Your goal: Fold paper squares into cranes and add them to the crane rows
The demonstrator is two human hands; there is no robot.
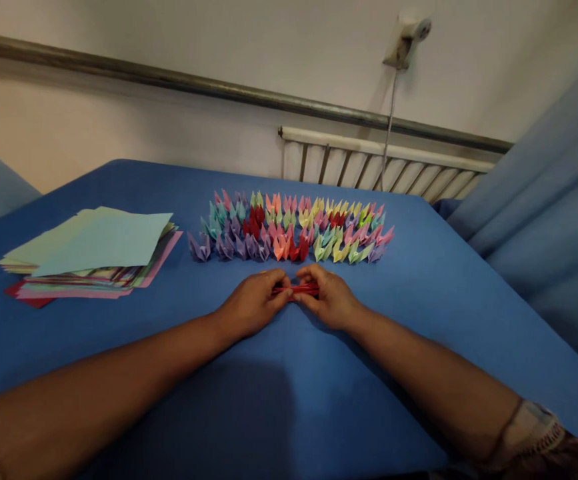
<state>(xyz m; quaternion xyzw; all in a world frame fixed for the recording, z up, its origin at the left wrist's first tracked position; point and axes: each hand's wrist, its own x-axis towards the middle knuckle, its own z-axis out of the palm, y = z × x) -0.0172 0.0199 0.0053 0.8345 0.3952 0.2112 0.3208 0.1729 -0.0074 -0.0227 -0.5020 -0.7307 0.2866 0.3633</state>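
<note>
A folded piece of red paper (299, 290) lies on the blue table (419, 300) between my two hands. My left hand (253, 301) pinches its left end with fingers curled. My right hand (329, 297) grips its right end, fingers pressed down on it. Just beyond the hands stand rows of several small folded paper cranes (291, 227) in purple, teal, red, orange, pink, yellow and green.
A stack of coloured paper sheets (93, 257) lies at the left of the table, a light green sheet on top. Behind the table are a wall, a metal rail (209, 87) and a slatted bed frame (383, 163). Blue fabric (543, 220) hangs at the right.
</note>
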